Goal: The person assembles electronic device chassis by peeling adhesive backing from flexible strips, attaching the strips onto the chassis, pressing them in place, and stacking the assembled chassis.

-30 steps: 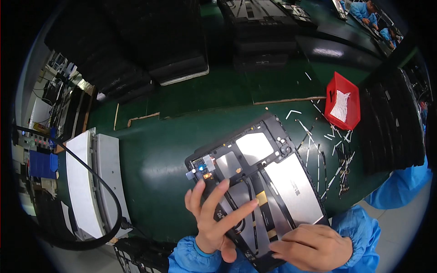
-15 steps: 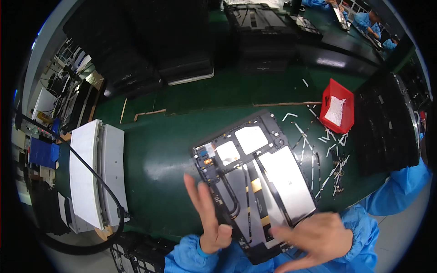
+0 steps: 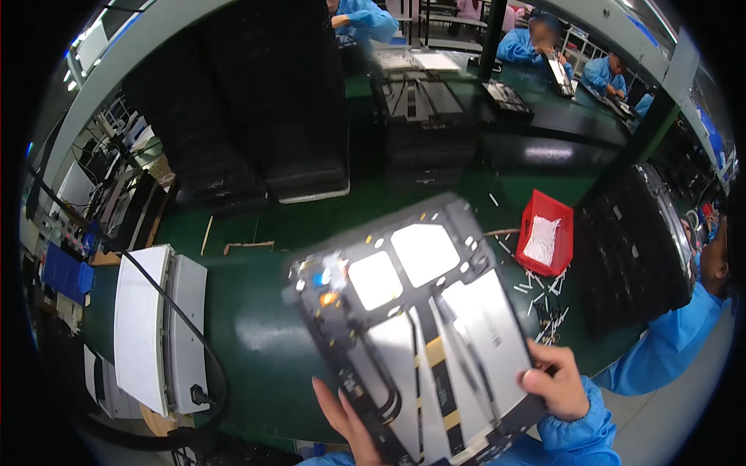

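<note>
Panel [image 3: 423, 326] lifted off green mat [image 3: 256, 342], tilted, near-centre, blurred. Open back up: two pale square patches at far end, long silver plates down the middle, yellow tape bits, black frame, small board with blue and orange spots at left far corner.

Right hand [image 3: 556, 380] at panel's near-right edge. Thumb on top face, fingers curled under edge, closed on it. Blue sleeve behind.

Left hand [image 3: 350, 423] under panel's near-left corner. Fingers straight and spread, flat against underside or edge; thumb hidden, so can't tell if actually gripping or just propping.

Around:
- Red bin [image 3: 548, 231] right of panel, on mat, white bits inside.
- Loose white strips [image 3: 544, 299] scattered on mat just near of bin, beside panel's right edge.
- White box [image 3: 151, 330] left, on mat, black cable [image 3: 190, 334] looping along it to a plug at near end.
- Black tray stacks [image 3: 264, 101] far-left; another stack [image 3: 423, 124] far-centre.
- Dark rack [image 3: 629, 248] right, past bin.
- Blue bin [image 3: 62, 272] far left edge.
- Co-worker's blue sleeve [image 3: 672, 326] at right edge; more people in blue coats at far benches, too small for detail.
</note>
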Demonstrator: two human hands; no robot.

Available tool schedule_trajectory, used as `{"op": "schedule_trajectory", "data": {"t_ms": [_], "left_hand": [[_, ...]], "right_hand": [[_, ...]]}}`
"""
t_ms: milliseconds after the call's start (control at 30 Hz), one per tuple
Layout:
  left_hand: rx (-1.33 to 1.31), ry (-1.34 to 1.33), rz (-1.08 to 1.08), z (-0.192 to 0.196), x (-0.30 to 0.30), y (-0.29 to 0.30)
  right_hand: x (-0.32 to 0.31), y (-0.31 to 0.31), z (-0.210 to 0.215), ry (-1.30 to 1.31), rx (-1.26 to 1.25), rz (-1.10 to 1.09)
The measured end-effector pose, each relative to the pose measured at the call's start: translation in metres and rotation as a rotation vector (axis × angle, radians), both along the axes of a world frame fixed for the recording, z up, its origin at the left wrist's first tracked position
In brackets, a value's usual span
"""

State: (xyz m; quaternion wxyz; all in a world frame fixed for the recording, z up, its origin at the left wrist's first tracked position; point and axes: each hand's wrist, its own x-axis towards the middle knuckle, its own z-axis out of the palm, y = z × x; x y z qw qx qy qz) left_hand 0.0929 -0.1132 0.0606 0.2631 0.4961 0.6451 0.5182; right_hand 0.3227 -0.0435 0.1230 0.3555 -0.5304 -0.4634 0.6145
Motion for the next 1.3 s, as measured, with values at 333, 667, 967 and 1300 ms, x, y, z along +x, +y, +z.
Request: {"op": "schedule_trajectory", "data": {"t_ms": [333, 667, 967, 1300], "left_hand": [[0.167, 0.102, 0.167, -0.031, -0.053, 0.007], [-0.061, 0.232, 0.207, -0.054, -0.041, -0.001], [-0.021, 0.206, 0.184, -0.049, -0.034, 0.0], [0.003, 0.173, 0.148, -0.086, -0.042, -0.004]], "right_hand": [[-0.008, 0.2, 0.045, 0.135, 0.34, -0.04], [-0.034, 0.39, 0.038, 0.099, 0.348, -0.138], [-0.025, 0.37, 0.022, -0.691, 1.009, -0.365], [-0.021, 0.037, 0.151, -0.584, 2.012, 0.883]]}}
